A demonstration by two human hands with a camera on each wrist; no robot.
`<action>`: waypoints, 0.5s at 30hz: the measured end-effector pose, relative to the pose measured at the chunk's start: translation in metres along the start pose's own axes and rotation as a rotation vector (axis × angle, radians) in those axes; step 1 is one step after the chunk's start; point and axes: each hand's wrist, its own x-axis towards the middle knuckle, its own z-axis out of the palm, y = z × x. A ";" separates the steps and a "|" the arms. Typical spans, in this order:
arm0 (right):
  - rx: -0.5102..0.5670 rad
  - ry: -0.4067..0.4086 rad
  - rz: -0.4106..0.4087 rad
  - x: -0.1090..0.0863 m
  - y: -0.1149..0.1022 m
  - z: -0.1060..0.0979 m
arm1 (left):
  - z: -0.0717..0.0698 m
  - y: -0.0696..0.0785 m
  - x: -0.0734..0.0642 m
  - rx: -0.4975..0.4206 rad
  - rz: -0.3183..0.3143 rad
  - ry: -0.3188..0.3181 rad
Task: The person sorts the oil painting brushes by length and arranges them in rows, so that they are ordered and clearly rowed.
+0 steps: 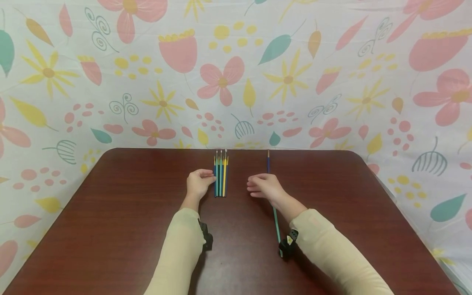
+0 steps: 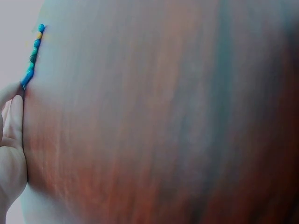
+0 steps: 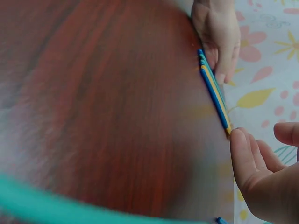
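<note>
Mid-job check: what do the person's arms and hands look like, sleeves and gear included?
Both arms wear plain, pale yellow-green long sleeves: left sleeve, right sleeve. The left hand and right hand are bare, without gloves. A small, boxy black device sits at each cuff: left device, right device, the right one with a pale patch.

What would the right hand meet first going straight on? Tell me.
The right hand would likely meet the row of paintbrushes first; its height is hard to judge, so it might pass above them.
</note>
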 end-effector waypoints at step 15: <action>0.077 -0.013 0.031 0.024 -0.005 0.014 | 0.001 0.001 0.000 0.006 -0.003 0.004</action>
